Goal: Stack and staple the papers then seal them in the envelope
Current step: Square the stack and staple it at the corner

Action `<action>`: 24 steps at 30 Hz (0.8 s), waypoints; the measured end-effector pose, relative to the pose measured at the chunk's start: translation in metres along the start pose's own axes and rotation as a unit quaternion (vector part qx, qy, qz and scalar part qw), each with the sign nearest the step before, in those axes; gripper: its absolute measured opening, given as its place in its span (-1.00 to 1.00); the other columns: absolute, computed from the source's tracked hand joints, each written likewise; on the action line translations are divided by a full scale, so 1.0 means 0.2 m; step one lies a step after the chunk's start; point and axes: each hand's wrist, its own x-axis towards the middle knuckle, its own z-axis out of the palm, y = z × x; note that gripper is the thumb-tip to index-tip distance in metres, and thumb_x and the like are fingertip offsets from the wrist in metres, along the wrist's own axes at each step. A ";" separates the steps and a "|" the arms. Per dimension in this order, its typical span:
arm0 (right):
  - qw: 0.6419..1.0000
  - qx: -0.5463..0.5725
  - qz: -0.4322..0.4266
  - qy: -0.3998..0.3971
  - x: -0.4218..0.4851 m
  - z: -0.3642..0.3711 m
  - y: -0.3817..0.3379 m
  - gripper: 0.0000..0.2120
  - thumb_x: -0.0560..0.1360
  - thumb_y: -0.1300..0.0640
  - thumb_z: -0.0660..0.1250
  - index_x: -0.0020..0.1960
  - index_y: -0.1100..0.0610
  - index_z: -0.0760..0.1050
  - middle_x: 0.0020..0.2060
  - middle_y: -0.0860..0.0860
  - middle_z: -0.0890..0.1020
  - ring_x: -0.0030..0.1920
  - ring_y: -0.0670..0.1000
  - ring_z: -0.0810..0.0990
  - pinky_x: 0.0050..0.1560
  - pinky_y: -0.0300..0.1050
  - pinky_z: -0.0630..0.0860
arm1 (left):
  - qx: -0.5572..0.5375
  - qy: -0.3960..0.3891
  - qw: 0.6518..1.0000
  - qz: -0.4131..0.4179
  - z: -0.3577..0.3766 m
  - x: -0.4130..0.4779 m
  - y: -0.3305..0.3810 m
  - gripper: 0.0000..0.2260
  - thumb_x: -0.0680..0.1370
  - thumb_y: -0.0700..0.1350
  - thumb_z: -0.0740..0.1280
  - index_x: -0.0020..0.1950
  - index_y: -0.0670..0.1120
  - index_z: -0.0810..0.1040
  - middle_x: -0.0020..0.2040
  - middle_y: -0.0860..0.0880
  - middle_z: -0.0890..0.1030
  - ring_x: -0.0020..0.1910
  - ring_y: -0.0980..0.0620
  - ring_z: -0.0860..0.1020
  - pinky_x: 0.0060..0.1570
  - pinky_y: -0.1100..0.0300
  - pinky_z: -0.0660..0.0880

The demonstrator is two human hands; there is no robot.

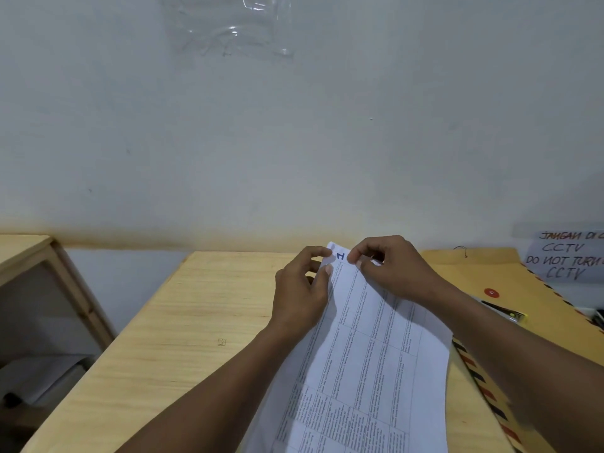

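Papers (366,348) were held over the desk (183,322), running from the bottom centre of the frame up to the middle, where their top corner was pinched from both sides. The left hand (302,294) was closed on the corner's left edge, thumb on top and fingers curled beneath. The right hand (387,271) was closed on the same corner from the right, fingertips (354,259) pressed just beside a blue mark. The sheets looked squared up, though how many lay in the stack could not be told.

At the right of the frame the envelope (536,308) was seen lying flat, its red clasp disc facing up and its striped edge touching the papers' right side. A dark tool (503,312) with a yellow end was resting on it, partly hidden by the right forearm; it was judged to be the stapler, but that could not be confirmed.

Trouble was expected at the release. If one hand were freed to reach for the tool, the sheets could fan apart or slide out of register, and a staple driven then would lock them crooked. The corner could also be creased by too hard a pinch.
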 end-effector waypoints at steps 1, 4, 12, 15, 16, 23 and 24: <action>1.000 0.002 0.001 -0.004 0.00 0.00 0.00 -0.79 0.49 0.24 0.34 -0.15 -0.03 0.68 -0.27 -0.21 0.65 -0.25 -0.14 0.56 -0.21 -0.25 0.43 | -0.003 -0.002 1.000 -0.002 0.00 0.00 0.00 -0.81 0.59 -0.12 0.37 0.17 0.09 0.59 -0.18 0.11 0.67 -0.33 0.04 0.62 -0.25 0.08 0.57; 1.000 0.004 0.006 -0.010 0.01 0.00 0.01 -0.80 0.49 0.22 0.36 -0.13 -0.04 0.68 -0.18 -0.14 0.69 -0.14 -0.05 0.62 -0.11 -0.15 0.51 | -0.003 -0.010 1.000 -0.005 0.00 0.00 -0.01 -0.84 0.60 -0.12 0.36 0.12 0.12 0.59 -0.17 0.14 0.66 -0.30 0.04 0.63 -0.23 0.07 0.57; 1.000 0.002 0.008 -0.012 0.02 -0.01 0.03 -0.84 0.51 0.21 0.37 -0.08 -0.01 0.68 -0.13 -0.17 0.70 -0.07 -0.15 0.63 -0.07 -0.23 0.47 | -0.001 -0.019 1.000 -0.013 0.01 0.02 -0.03 -0.85 0.59 -0.13 0.39 0.11 0.04 0.70 -0.18 0.12 0.67 -0.30 -0.06 0.62 -0.27 0.25 0.51; 1.000 -0.005 0.008 -0.015 0.01 -0.02 0.03 -0.83 0.51 0.21 0.37 -0.07 -0.02 0.68 -0.22 -0.21 0.65 -0.27 -0.28 0.55 -0.22 -0.38 0.39 | -0.004 -0.023 0.999 -0.023 0.01 0.04 -0.03 -0.83 0.58 -0.11 0.40 0.14 0.04 0.70 -0.15 0.13 0.69 -0.28 -0.05 0.65 -0.20 0.22 0.56; 1.000 -0.008 0.010 -0.020 0.01 -0.03 0.03 -0.83 0.51 0.21 0.37 -0.06 -0.02 0.67 -0.24 -0.22 0.63 -0.32 -0.30 0.52 -0.28 -0.43 0.36 | -0.009 -0.024 0.999 -0.028 0.01 0.04 -0.03 -0.82 0.58 -0.11 0.40 0.15 0.05 0.71 -0.14 0.13 0.69 -0.27 -0.04 0.66 -0.18 0.22 0.56; 0.999 -0.004 0.038 -0.036 -0.02 -0.10 0.07 -0.84 0.49 0.17 0.42 -0.08 -0.09 0.66 -0.08 -0.07 0.68 -0.30 -0.25 0.54 -0.20 -0.27 0.44 | -0.031 -0.071 0.995 -0.067 0.03 0.05 -0.01 -0.77 0.53 -0.12 0.46 0.17 0.06 0.70 -0.01 0.20 0.69 -0.15 0.06 0.68 -0.02 0.15 0.63; 0.999 -0.003 0.041 -0.035 -0.03 -0.10 0.08 -0.84 0.49 0.17 0.42 -0.07 -0.09 0.66 -0.08 -0.07 0.68 -0.30 -0.25 0.54 -0.20 -0.27 0.44 | -0.034 -0.080 0.994 -0.068 0.03 0.05 0.00 -0.76 0.52 -0.14 0.46 0.17 0.05 0.70 0.01 0.19 0.69 -0.10 0.11 0.68 0.01 0.15 0.63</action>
